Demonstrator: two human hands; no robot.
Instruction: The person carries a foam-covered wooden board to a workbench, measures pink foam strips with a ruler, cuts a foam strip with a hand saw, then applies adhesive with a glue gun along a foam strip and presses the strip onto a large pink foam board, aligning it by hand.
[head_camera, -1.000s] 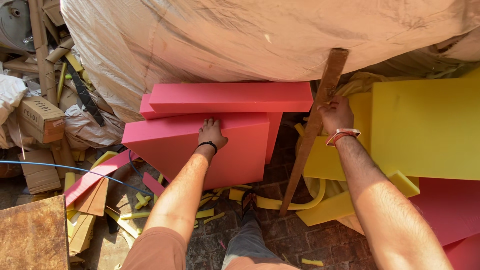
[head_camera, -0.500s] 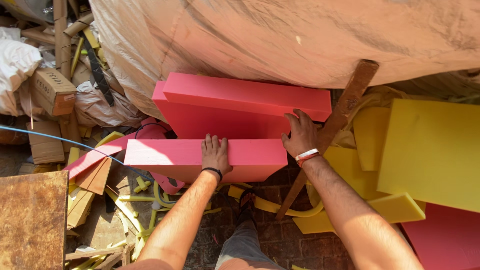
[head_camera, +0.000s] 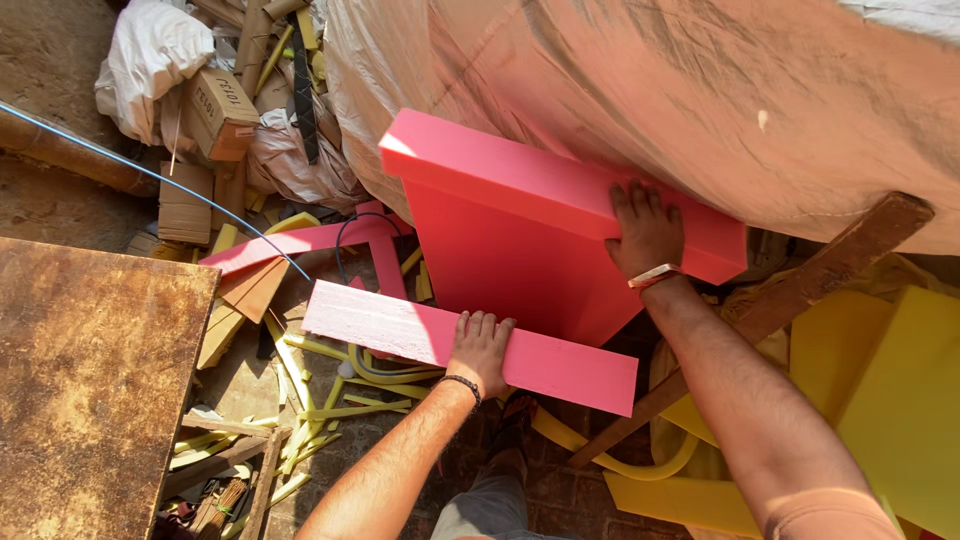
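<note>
Seen from the head camera: two bare hands, two pink foam pieces in hand. Left hand (head_camera: 481, 347), with a dark band at the wrist, closed over the near edge of a long pink foam slab (head_camera: 470, 345), fingers on top, slab lying nearly level above the scrap-strewn floor. Right hand (head_camera: 647, 234), with a pale wristband, pressed flat and open-fingered on the top face of a large pink foam block (head_camera: 520, 235), not curled round it; block tilted against a big cloth-covered bale (head_camera: 650, 90). One wooden plank (head_camera: 790, 300) leaning diagonally behind the right forearm. Yellow foam sheets (head_camera: 890, 390) stacked at right, several, not countable exactly. One rusty metal tabletop (head_camera: 90, 370) at lower left, one cardboard box (head_camera: 222, 110) and one white sack (head_camera: 150, 50) at upper left, many yellow foam offcuts (head_camera: 320, 390) strewn below. Against half a second earlier: slab pulled lower and clear of the block, right hand shifted from the block's right end onto its top face, view swung leftward.
</note>
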